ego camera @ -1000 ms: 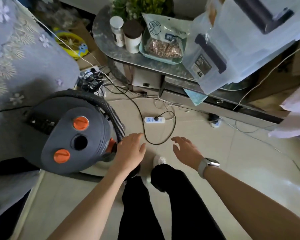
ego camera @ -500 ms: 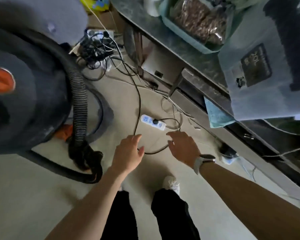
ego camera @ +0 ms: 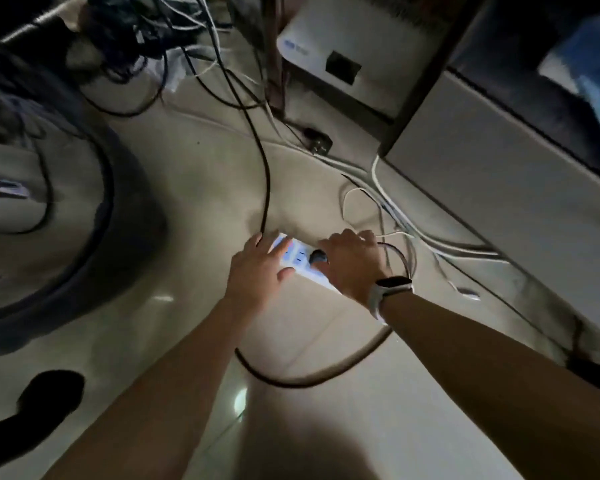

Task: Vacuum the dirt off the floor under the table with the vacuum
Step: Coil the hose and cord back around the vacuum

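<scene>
A white power strip (ego camera: 297,255) lies on the pale tiled floor near the table. My left hand (ego camera: 257,270) holds its left end, fingers over the top and thumb on the near side. My right hand (ego camera: 352,263), with a watch on the wrist, grips a black plug (ego camera: 317,258) seated in the strip. The plug's black cord (ego camera: 309,379) loops across the floor under my forearms. The vacuum's dark round body (ego camera: 132,220) fills the left side, blurred and close; its hose and nozzle are not clearly seen.
A second black cord (ego camera: 265,178) runs from the strip up to a cable tangle (ego camera: 136,29) at the top left. Thin white cables (ego camera: 395,216) trail along a low white cabinet front (ego camera: 499,202). A white box (ego camera: 329,71) stands beside a table leg (ego camera: 274,64).
The view has dropped close to the floor. Both hands, which were open above the power strip, have come down onto it: the left hand on its end, the right on the black plug.
</scene>
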Demonstrator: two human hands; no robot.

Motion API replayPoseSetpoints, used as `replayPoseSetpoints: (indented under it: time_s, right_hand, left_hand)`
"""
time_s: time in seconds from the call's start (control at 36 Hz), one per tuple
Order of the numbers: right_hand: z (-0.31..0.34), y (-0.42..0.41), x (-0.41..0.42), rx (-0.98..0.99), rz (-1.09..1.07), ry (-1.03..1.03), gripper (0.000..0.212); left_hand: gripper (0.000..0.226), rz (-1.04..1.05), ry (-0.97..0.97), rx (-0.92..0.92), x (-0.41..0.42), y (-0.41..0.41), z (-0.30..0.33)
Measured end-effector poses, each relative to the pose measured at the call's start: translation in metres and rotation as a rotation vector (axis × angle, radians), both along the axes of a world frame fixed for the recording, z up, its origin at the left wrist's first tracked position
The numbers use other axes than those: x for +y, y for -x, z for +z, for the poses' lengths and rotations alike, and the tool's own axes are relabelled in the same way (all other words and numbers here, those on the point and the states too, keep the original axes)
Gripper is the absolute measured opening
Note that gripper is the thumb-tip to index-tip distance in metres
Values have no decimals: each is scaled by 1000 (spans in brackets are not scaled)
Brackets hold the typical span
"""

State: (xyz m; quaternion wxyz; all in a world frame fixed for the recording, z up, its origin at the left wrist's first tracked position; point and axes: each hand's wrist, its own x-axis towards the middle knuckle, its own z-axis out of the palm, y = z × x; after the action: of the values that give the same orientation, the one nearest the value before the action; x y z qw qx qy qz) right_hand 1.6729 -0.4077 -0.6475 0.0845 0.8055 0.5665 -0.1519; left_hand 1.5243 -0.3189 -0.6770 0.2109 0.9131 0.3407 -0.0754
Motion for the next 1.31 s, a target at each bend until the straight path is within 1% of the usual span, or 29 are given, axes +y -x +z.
replayPoseSetpoints:
  time_s: [0.06,0.14,0.25,0.31,0.36,0.42,0.47,0.5,0.56,0.64,0.67,0.72,0.78,0.81,0.86,0.89,0.92,0.94,0.97,1.0,1.03,1.06,1.08,1.11,1.17,1.19,1.22,1.28,1.31]
  right_hand:
    - [-17,-3,3,-44,4,-16,31]
    - [-27,-5,1,-1,15,-115,28]
    - [-19,-6,-1,-12,73,-142,24]
    - [-15,-7,-4,-56,181,-143,7]
    - [-12,-7,-9,-74,232,-135,14]
    - [-12,-6,-12,-15,182,-114,14]
    - [-13,-4,-7,59,-20,-60,21]
    - [-17,-5,-6,67,-77,-55,22]
    - [-17,-3,-9,21,-63,-64,23]
    - [-14,-3,-15,12,87,-105,28]
    - [-11,-2,-17,2,90,-118,29]
    - [-14,-1,-17,12,7,-113,27]
    - [-9,8,-18,23,-95,-109,17]
    - [-8,9,-18,-5,-77,-120,9]
    - [-12,8,-19,-51,-45,-167,24]
    - [-12,7,-20,-66,-26,-148,23]
    - [-10,6,-21,-56,-20,-107,13]
    - [-9,7,-20,-43,-38,-115,4]
    - [-11,9,-21,-59,-81,-145,14]
    - [-14,9,-22,-45,-107,-150,14]
    - [-12,9,-22,-43,-116,-197,5]
    - [-9,9,-22,-32,-101,-234,8]
    - [-10,9,-23,-26,-77,-202,10]
    - [-10,7,-25,-8,-28,-147,5]
    - [-12,6,-24,-10,-43,-134,16]
    - [-12,5,-25,-20,-86,-160,13]
    - [-8,7,-26,-26,-108,-147,3]
    - [-8,10,-29,-64,-72,-244,20]
    - [-7,7,-31,-83,-61,-299,21]
  left_hand:
    - [55,-58,-48,-3,9,-13,-26]
    - [52,-42,-71,-96,12,-20,-53]
    - [49,-45,-92,-137,14,-22,-61]
    - [49,-52,-95,-140,14,-20,-63]
    - [47,-56,-97,-131,11,-19,-65]
    - [45,-59,-96,-119,7,-19,-67]
    - [45,-54,-81,-116,4,-19,-68]
    - [45,-50,-75,-117,4,-20,-69]
    - [45,-50,-68,-108,5,-20,-68]
    - [47,-53,-67,-105,4,-20,-68]
    - [48,-51,-72,-107,3,-20,-69]
    - [49,-46,-83,-105,1,-20,-70]
    - [50,-40,-88,-117,1,-20,-70]
    - [50,-39,-85,-114,1,-20,-70]
    - [51,-48,-73,-88,0,-20,-69]
    - [51,-54,-62,-73,0,-20,-68]
    - [52,-53,-51,-66,-1,-19,-68]
    - [52,-50,-41,-66,-2,-20,-67]
    - [52,-49,-36,-60,-2,-20,-66]
    - [52,-51,-29,-42,-2,-21,-66]
    - [53,-55,-26,-20,-2,-21,-65]
    - [53,-61,-26,-5,-2,-21,-65]
    - [53,-66,-29,1,-1,-21,-65]
    - [53,-68,-31,2,-2,-22,-64]
    - [53,-65,-21,4,-2,-22,-62]
    - [53,-65,-14,7,-2,-22,-61]
    - [53,-65,-9,12,-2,-22,-61]
    - [54,-63,4,12,-3,-23,-61]
    - [54,-59,10,7,-3,-23,-61]
